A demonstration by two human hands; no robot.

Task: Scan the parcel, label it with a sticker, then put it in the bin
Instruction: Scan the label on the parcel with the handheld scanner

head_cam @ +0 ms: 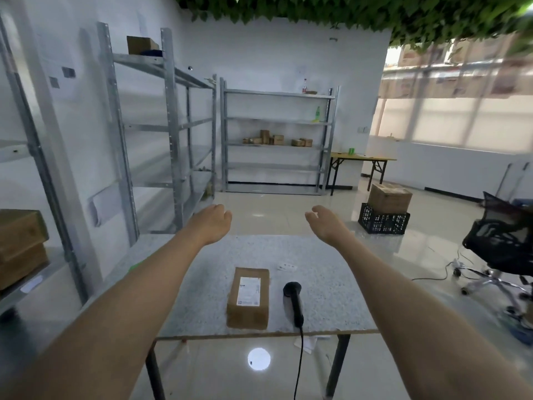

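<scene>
A brown cardboard parcel (248,297) with a white shipping label on top lies near the front edge of a grey speckled table (202,284). Just right of it lies a black handheld scanner (294,301), its cable hanging over the table's front edge. A small white sticker sheet (287,266) rests behind the parcel. My left hand (213,222) and my right hand (324,223) are stretched out above the table's far edge, both holding nothing, fingers loosely curled. A black crate (383,222) on the floor at the right carries a cardboard box (389,197).
Metal shelving (170,125) lines the left wall and another rack (277,140) with small boxes stands at the back. A black office chair (501,243) stands at the right. Brown boxes (20,243) sit on the left shelf. A folding table (360,160) is at the back.
</scene>
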